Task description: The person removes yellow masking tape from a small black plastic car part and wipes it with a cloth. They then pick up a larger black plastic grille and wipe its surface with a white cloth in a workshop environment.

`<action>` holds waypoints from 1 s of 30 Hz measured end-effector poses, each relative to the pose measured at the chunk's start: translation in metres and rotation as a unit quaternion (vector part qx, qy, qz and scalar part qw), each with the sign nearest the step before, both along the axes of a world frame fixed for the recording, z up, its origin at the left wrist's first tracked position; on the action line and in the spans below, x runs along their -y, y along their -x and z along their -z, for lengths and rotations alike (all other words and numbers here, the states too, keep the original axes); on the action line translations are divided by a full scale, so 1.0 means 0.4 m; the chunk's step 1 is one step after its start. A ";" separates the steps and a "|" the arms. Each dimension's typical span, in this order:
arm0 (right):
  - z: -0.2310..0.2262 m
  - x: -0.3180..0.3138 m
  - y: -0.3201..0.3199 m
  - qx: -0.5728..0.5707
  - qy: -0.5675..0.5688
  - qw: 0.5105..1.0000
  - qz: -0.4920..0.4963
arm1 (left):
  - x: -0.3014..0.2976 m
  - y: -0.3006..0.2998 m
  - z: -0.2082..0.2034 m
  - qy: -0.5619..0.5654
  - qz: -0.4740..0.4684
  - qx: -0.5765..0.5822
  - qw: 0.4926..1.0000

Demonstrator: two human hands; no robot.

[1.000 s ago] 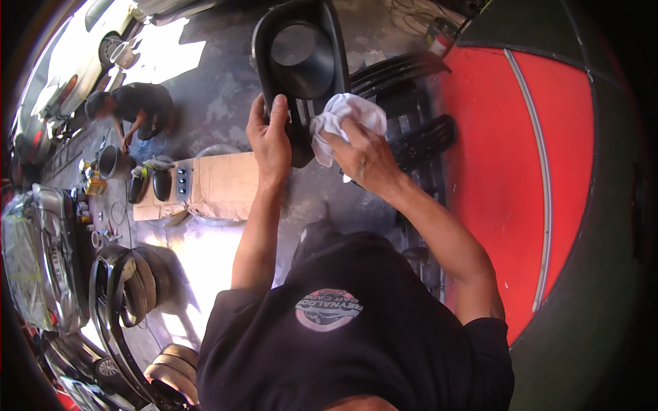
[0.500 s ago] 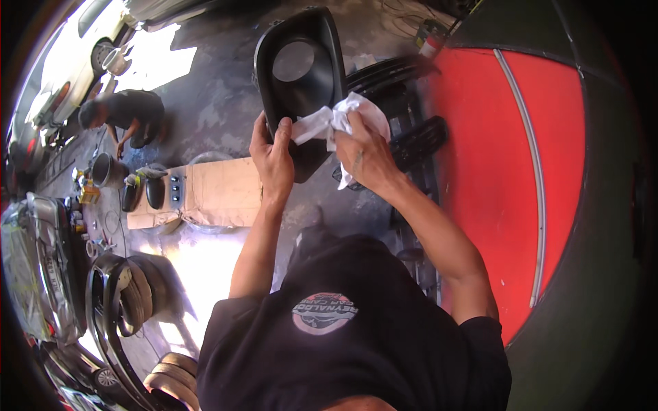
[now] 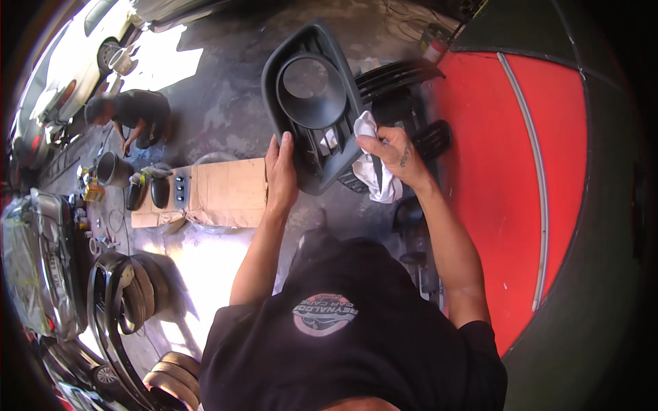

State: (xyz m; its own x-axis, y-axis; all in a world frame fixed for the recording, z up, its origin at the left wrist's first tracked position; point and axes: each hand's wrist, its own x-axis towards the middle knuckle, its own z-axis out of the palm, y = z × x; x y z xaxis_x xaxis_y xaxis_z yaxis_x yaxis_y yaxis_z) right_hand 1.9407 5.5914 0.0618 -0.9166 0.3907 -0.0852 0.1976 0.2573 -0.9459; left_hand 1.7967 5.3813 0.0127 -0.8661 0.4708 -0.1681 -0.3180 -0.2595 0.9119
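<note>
Held up in front of me is a black plastic fog light bezel (image 3: 312,113), with a round hole in its upper part and slats below. My left hand (image 3: 281,171) grips its lower left edge, thumb on the near side and the other fingers partly hidden. At the lower right edge, my right hand (image 3: 392,154) is closed on a white cloth (image 3: 377,179), which hangs down below the fingers. The cloth touches the bezel's right rim, and a bit of white shows through the slats.
Black car trim parts (image 3: 397,79) stand behind the bezel, beside a red panel (image 3: 500,171) on the right. Flat cardboard (image 3: 223,192) at left bears small black parts. Beyond it, a person (image 3: 140,113) crouches near a bucket (image 3: 110,168). Stacked tyres (image 3: 171,380) lie lower left.
The bezel has turned so its face and slats show more. My right hand with the cloth has shifted right and down, from the bezel's face to its right edge.
</note>
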 end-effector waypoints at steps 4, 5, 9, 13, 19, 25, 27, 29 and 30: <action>-0.001 -0.033 -0.038 -0.016 0.058 0.998 0.004 | 0.085 0.038 0.016 0.032 0.049 -0.186 0.981; -0.003 -0.054 -0.048 -0.007 0.056 0.998 0.001 | 0.110 0.050 0.023 0.124 0.016 -0.302 0.945; -0.069 -0.058 -0.038 0.018 0.154 0.988 -0.004 | 0.108 0.037 -0.070 0.273 0.064 -0.687 0.670; -0.137 -0.062 -0.012 0.058 0.262 0.963 -0.015 | 0.066 0.072 -0.080 0.204 0.209 -0.735 0.612; -0.023 -0.180 -0.041 -0.091 0.320 0.938 0.098 | 0.073 0.061 0.008 0.049 0.260 -0.167 0.950; -0.046 -0.120 -0.057 -0.206 0.057 0.959 0.185 | 0.031 0.002 0.074 -0.127 0.156 0.064 0.977; -0.075 -0.098 -0.043 -0.215 -0.087 0.958 0.167 | 0.016 -0.015 0.044 -0.125 0.146 0.088 0.977; -0.107 -0.051 -0.017 -0.199 -0.187 0.947 0.168 | 0.000 -0.034 0.010 -0.129 0.145 0.095 0.976; -0.102 -0.031 0.005 -0.208 -0.300 0.922 0.131 | -0.007 -0.044 -0.001 -0.134 0.144 0.087 0.977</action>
